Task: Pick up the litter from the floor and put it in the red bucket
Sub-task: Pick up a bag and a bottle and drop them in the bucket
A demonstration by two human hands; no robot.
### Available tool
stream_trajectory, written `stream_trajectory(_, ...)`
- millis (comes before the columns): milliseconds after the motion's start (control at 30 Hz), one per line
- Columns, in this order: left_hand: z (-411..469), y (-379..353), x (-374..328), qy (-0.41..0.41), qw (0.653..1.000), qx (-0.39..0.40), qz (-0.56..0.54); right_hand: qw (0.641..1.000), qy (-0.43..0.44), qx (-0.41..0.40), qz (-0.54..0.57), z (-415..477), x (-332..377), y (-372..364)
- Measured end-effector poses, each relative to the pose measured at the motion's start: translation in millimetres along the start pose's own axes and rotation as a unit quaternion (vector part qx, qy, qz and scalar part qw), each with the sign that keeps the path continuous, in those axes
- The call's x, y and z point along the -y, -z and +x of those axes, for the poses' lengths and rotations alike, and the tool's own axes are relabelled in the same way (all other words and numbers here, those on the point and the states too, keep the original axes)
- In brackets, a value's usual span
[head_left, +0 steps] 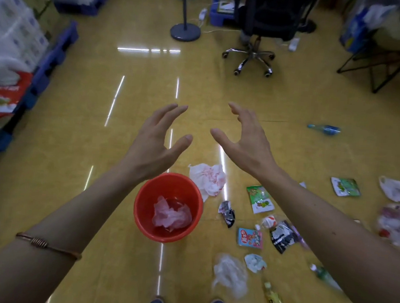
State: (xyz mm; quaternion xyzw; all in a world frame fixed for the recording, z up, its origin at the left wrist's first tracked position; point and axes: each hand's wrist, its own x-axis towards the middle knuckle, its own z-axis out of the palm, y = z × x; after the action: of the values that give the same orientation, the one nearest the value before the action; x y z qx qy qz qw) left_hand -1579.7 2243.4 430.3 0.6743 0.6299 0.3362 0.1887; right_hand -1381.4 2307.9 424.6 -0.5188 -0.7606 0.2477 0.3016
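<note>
The red bucket (142,201) stands on the yellow floor in front of my feet, with a crumpled pinkish plastic bag (171,216) inside it. My left hand (156,140) and my right hand (244,140) are both raised above the floor beyond the bucket, fingers spread, holding nothing. Litter lies to the right of the bucket: a white and red crumpled paper (210,179), a green snack packet (259,199), a black wrapper (227,212), a pink and blue packet (250,237), a clear plastic bag (230,273) and a blue bottle (324,129).
A black office chair (254,49) and a fan stand base (185,32) stand ahead. Blue pallets (52,55) with stacked goods line the left side. A folding frame (382,66) is at the right. More bags and packets lie at the far right (396,191).
</note>
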Motion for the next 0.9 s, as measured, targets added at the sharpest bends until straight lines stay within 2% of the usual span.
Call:
stream_trajectory(267, 4.8, -19.4, -82.7, -0.083, 0.990, 0.099, -0.052, 0.991, -0.097, -0.089, -0.016, -58.8, -11.6, 91.0)
stream_trajectory(567, -11.6, -95.7, -130.4, -0.150, 0.962, 0.222, -0.051, 0.966, -0.206, -0.150, -0.052, -153.0, -58.0, 155.6)
stream_trajectory(900, -67.9, -197.5, -170.7, -0.149, 0.952, 0.266, -0.030, 0.950, -0.282, -0.112, -0.074, -264.0, -138.4, 190.8)
